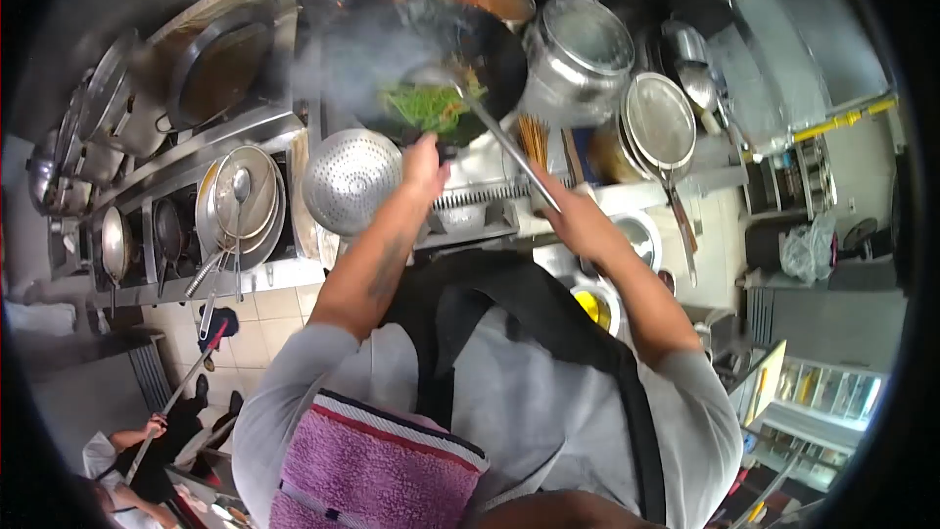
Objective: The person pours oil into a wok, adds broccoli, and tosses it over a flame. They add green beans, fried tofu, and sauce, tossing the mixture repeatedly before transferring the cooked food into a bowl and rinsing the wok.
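Note:
My left hand (423, 168) is closed at the near rim of a dark wok (504, 73), around its handle, which is mostly hidden. Green vegetable strips (426, 108) lie in the wok under smoke or steam, with flames at its far side. My right hand (573, 211) is wrapped around the long metal handle of a ladle (499, 135). The ladle's bowl reaches into the wok, touching or just above the greens. Left of the wok, beside my left forearm, sits a perforated metal strainer (352, 181).
A large steel pot (587, 34) and a mesh strainer (660, 122) stand at the right. Thin brown sticks (534, 140) are nearer my right hand. Stacked pans (245, 201) and a dark pan (223, 69) sit left. Another person (132, 460) holds a long pole at lower left.

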The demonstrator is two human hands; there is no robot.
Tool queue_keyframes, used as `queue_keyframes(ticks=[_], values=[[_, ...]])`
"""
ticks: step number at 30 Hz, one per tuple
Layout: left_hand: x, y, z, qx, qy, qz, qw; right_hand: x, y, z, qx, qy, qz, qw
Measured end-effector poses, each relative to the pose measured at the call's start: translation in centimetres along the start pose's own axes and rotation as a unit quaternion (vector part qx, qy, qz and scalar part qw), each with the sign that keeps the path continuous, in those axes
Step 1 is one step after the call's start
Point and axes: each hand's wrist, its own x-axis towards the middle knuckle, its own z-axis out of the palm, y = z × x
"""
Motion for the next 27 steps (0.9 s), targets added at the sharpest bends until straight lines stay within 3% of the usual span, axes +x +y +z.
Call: queue_keyframes(ticks=[2, 4, 6, 7, 9, 10, 12, 14, 15, 19, 20, 22, 23, 24, 25, 26, 27], values=[[-6.0, 1.2, -1.5, -0.066, -0.059, -0.001, 0.996, -4.3, 0.0, -3.6, 0.028, -0.038, -0.057, 0.997], [-8.0, 2.7, -1.4, -0.078, -0.039, -0.010, 0.996, -5.2, 0.5, -4.8, 0.026, -0.052, -0.098, 0.993], [-3.9, 2.7, -1.4, -0.068, -0.045, -0.018, 0.996, -2.2, 1.6, -3.3, 0.022, -0.091, -0.012, 0.995], [-1.5, 2.2, -1.7, -0.046, -0.073, -0.013, 0.996, 0.1, 3.4, -1.0, 0.013, -0.030, -0.075, 0.997], [1.8, -1.2, -3.8, -0.018, -0.107, 0.016, 0.994, 4.9, 4.6, 3.2, -0.032, 0.005, 0.037, 0.999], [2.0, -2.7, -5.2, -0.008, -0.114, 0.047, 0.992, 5.9, 5.0, 4.4, -0.035, 0.010, 0.031, 0.999], [-1.3, -5.5, -8.1, -0.002, -0.060, 0.086, 0.995, 6.7, 5.0, 5.9, -0.053, 0.117, -0.022, 0.991], [-8.5, -4.0, -9.5, 0.040, -0.115, 0.083, 0.989, 3.0, 1.4, 1.2, -0.062, 0.034, 0.004, 0.997], [-9.7, -2.7, -8.4, 0.017, -0.083, 0.067, 0.994, 1.4, 1.7, -0.4, -0.071, 0.023, -0.037, 0.997], [-7.1, 2.1, -3.1, -0.031, -0.010, 0.014, 0.999, 1.8, 4.1, -2.6, -0.084, -0.028, -0.115, 0.989], [-5.1, 2.8, -2.6, -0.015, -0.037, -0.021, 0.999, 3.4, 4.4, -1.5, -0.082, -0.023, -0.115, 0.990], [-1.6, 1.5, -4.4, -0.007, -0.105, 0.004, 0.994, 6.6, 4.5, 2.4, -0.127, 0.032, -0.013, 0.991], [-2.4, -0.4, -4.9, 0.021, -0.032, 0.052, 0.998, 7.4, 4.2, 3.7, -0.118, 0.045, 0.015, 0.992], [-4.5, -1.8, -5.9, 0.022, -0.033, 0.079, 0.996, 7.4, 3.9, 4.6, -0.108, 0.059, 0.041, 0.992], [-7.0, -2.8, -6.7, 0.008, -0.017, 0.094, 0.995, 6.2, 3.6, 4.5, -0.118, 0.083, 0.009, 0.990], [-10.8, -1.8, -8.0, 0.134, -0.040, 0.056, 0.989, 4.6, 2.7, 3.0, -0.118, 0.089, 0.005, 0.989], [-11.1, -1.8, -8.4, 0.105, -0.057, 0.049, 0.992, 2.4, 1.6, 0.8, -0.105, 0.045, -0.014, 0.993]])
